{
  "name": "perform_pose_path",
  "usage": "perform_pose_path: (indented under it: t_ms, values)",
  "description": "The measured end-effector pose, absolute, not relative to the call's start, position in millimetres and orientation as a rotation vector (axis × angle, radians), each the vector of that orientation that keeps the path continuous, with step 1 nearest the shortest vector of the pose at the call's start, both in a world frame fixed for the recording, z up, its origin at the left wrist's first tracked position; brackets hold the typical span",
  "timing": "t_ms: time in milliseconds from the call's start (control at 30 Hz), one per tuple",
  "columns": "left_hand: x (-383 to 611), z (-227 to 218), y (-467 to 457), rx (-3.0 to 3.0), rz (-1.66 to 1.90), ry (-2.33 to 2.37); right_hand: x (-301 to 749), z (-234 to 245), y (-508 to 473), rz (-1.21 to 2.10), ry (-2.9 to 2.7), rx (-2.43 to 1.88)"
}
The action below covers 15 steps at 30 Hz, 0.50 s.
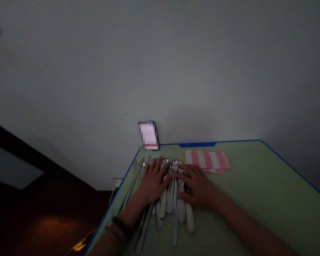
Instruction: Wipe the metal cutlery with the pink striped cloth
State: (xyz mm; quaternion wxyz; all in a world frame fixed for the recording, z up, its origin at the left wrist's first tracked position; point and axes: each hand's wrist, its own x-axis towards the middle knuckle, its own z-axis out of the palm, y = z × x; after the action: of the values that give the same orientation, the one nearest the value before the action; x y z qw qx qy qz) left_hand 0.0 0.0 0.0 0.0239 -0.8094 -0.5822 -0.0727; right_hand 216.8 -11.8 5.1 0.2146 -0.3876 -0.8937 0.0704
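Both my hands lie flat on a pile of cutlery [170,199] on a green table [256,199]. My left hand [152,182] rests with fingers spread over knives and spoon handles at the table's left side. My right hand [198,188] lies beside it, fingers stretched out over spoons with pale handles. Several spoon bowls [175,164] show just beyond the fingertips. Knife blades [142,231] stick out towards me below my left wrist, which wears a dark band.
A pink-and-white striped cloth [207,160] lies folded behind my right hand. A small blurred card [148,136] stands against the grey wall at the table's far left corner. The table has a blue edge [117,192]; dark floor lies to the left.
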Motion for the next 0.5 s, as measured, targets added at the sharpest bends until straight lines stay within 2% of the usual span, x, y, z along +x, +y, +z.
perform_pose_path:
  t_ms: [167,333,500]
  values:
    - [-3,9,1,-2.500,-0.314,-1.724,215,-2,-7,0.210,-2.228,-1.407]
    - [-31,16,-6,-2.394,-0.346,-1.730,216,0,-15,0.384,-2.320,-1.182]
    - [-47,-2,-4,-2.414,-0.319,-1.916,205,6,-29,0.373,-2.439,-1.124]
